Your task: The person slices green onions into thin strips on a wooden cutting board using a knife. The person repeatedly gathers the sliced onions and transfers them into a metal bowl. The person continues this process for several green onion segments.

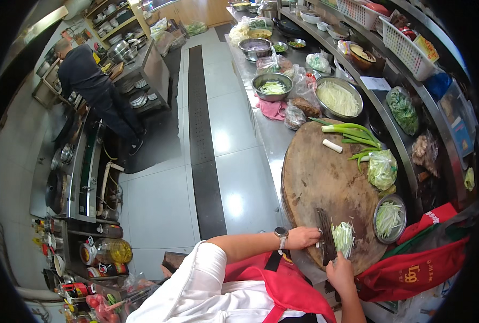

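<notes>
On a round wooden chopping block (328, 173) my right hand (339, 269) is closed around the handle of a dark-bladed cleaver (325, 236). My left hand (304, 237), with a watch on the wrist, rests at the blade's left side; a small white piece shows at its fingertips. Shredded scallion (343, 238) lies against the blade's right side. A bowl of more shreds (389, 219) stands at the block's right edge. Farther up the block are a cut white scallion stalk (332, 145), green-topped scallions (354, 131) and a plastic bag of pale green vegetable (382, 169).
Behind the block stand metal bowls with pale shreds (338, 97) and cut greens (272, 87), beside a pink cloth (271, 109). Steel shelves (385, 101) run along the right. Red cloth (413, 270) hangs near my right arm. Another person (92, 72) stands at the stove side.
</notes>
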A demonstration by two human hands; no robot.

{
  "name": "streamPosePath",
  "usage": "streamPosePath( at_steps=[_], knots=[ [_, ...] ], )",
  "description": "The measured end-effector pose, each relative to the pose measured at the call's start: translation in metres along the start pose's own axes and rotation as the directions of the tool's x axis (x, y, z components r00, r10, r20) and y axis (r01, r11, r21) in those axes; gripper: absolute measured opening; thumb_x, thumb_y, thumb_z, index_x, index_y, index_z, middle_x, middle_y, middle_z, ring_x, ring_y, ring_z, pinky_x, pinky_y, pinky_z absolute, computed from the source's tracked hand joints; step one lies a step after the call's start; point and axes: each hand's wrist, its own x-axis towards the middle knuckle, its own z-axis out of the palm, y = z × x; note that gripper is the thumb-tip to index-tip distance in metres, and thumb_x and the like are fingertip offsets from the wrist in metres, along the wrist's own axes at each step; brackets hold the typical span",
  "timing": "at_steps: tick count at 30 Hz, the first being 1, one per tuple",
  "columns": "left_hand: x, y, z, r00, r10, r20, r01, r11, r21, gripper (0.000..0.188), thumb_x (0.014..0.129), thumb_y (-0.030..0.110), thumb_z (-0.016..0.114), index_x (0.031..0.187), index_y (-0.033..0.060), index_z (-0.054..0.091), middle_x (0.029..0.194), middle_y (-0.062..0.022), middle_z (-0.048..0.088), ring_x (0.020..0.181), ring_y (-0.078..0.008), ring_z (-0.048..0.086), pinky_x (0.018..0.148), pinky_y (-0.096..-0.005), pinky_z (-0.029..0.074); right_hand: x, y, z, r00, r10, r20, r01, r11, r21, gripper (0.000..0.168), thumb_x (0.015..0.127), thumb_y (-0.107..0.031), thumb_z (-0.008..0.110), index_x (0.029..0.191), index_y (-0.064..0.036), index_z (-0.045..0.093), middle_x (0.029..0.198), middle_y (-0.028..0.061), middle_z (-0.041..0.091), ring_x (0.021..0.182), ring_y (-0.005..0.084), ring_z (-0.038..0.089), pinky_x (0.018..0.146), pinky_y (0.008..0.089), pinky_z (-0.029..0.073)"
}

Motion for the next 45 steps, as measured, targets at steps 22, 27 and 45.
streamPosePath(
  at_steps=[22, 27, 45],
  knots=[
    [0.01, 0.007, -0.021, 0.994, -0.072, 0.082, 0.07, 0.997, 0.025, 0.031, 0.067, -0.001, 0.061, 0.098, -0.0003, 0.063, 0.097, -0.0116, 0.058, 0.088, -0.029, 0.059, 0.075, -0.0355, 0.053, 0.01, 0.021, 0.009, 0.996, 0.088, 0.002, -0.084, 0.948, 0.307, 0.026, 0.083, -0.017, 0.056, 0.091, 0.006, 0.05, 0.065, 0.024, 0.059, 0.061, 0.0377, 0.063, 0.059, 0.0462, 0.049],
    [0.021, 0.02, -0.027, 0.942, -0.324, -0.089, 0.313, 0.942, -0.122, 0.018, 0.076, -0.001, 0.065, 0.094, 0.0021, 0.062, 0.09, -0.0111, 0.059, 0.08, -0.0303, 0.06, 0.068, -0.0366, 0.051, 0.006, 0.022, 0.007, 0.992, -0.012, -0.124, 0.025, 0.994, 0.106, 0.026, 0.083, -0.019, 0.058, 0.091, 0.005, 0.051, 0.059, 0.0221, 0.058, 0.056, 0.0367, 0.063, 0.056, 0.0451, 0.049],
    [0.198, -0.144, -0.032, 0.899, -0.385, -0.211, 0.404, 0.913, 0.055, 0.006, 0.078, 0.005, 0.061, 0.082, 0.0011, 0.06, 0.083, -0.0158, 0.056, 0.081, -0.033, 0.057, 0.07, -0.04, 0.048, -0.004, 0.01, 0.03, 0.967, 0.213, -0.138, -0.192, 0.97, 0.15, 0.036, 0.082, -0.027, 0.056, 0.103, 0.002, 0.054, 0.076, 0.0249, 0.064, 0.073, 0.0434, 0.063, 0.069, 0.0524, 0.05]
  ],
)
